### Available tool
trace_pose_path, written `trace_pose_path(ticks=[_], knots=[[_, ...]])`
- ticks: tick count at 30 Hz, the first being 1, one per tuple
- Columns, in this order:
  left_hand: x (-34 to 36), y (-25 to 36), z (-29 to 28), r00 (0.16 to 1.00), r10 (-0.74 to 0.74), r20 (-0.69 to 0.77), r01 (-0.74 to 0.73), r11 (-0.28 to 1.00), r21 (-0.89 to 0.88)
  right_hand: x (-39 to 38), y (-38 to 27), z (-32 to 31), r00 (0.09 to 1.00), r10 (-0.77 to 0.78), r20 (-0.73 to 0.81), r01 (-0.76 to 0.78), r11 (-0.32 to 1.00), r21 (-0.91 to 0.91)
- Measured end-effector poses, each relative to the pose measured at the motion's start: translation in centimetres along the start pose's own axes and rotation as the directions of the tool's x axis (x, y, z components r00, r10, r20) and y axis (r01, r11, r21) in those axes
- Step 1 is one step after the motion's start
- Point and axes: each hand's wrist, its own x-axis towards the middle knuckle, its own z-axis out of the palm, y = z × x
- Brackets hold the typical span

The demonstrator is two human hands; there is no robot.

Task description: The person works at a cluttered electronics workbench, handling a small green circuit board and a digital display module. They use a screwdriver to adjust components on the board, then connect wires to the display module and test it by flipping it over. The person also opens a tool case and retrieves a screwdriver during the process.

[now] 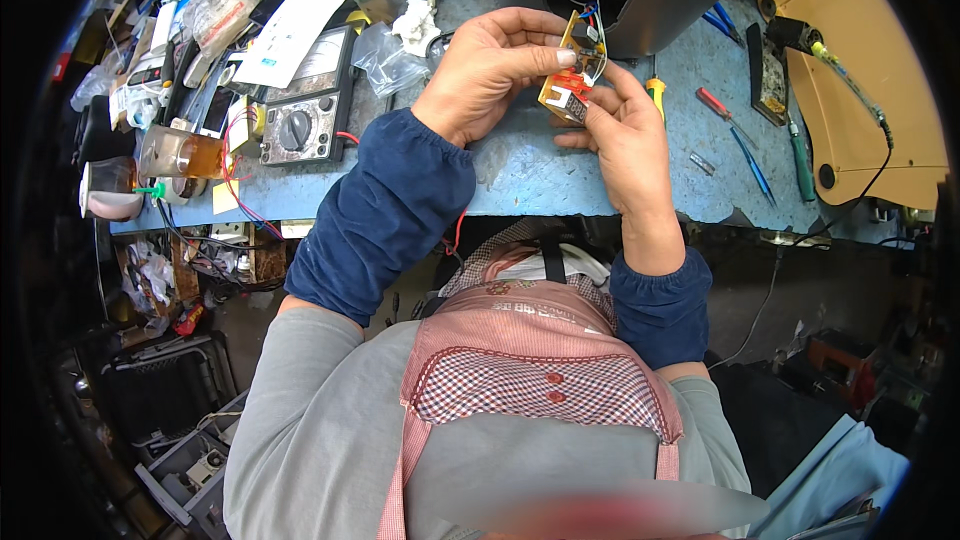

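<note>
Between my two hands is a small circuit board [558,97] with a red part, a black part and thin wires, held up over the blue bench and tilted. My left hand [498,65] grips its upper left side, thumb on the front and fingers behind. My right hand [625,130] pinches its lower right side near the dark component. Just behind the board stands a dark grey appliance housing [660,5] with a ragged-looking dark opening in its side. Wires run up from the board toward that opening; where they end is hard to make out.
On the left lie an analog multimeter [298,132], a clear plastic bag [385,62] and piled clutter. To the right are a red-handled screwdriver [713,103], blue tweezers [752,165], a green-handled screwdriver [802,160] and an orange-tan panel [860,140]. The blue bench's front edge [540,208] runs before me.
</note>
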Motion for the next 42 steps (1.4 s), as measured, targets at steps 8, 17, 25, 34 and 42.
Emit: trace_pose_path(ticks=[8, 17, 25, 34, 42], knots=[[-0.1, 0.01, -0.07, 1.0, 0.007, -0.001, -0.007, 1.0, 0.016, -0.11, -0.33, 0.26, 1.0, 0.0, -0.006, 0.0, 1.0, -0.022], [-0.18, 0.1, -0.04, 1.0, 0.0, 0.004, 0.0, 1.0, 0.028, -0.12, -0.16, 0.17, 1.0, 0.0, -0.003, 0.0, 1.0, -0.018], [-0.01, 0.01, -0.16, 1.0, 0.002, 0.011, -0.002, 1.0, 0.018, -0.1, -0.06, 0.15, 1.0, -0.005, -0.003, 0.004, 1.0, -0.019], [-0.06, 0.03, -0.08, 1.0, 0.009, 0.009, -0.009, 1.0, 0.029, -0.18, -0.16, 0.25, 1.0, -0.009, -0.005, 0.009, 1.0, -0.023], [-0.11, 0.04, -0.15, 1.0, 0.002, 0.002, -0.002, 0.999, 0.035, -0.19, -0.16, 0.19, 1.0, -0.008, -0.002, 0.008, 1.0, -0.016]])
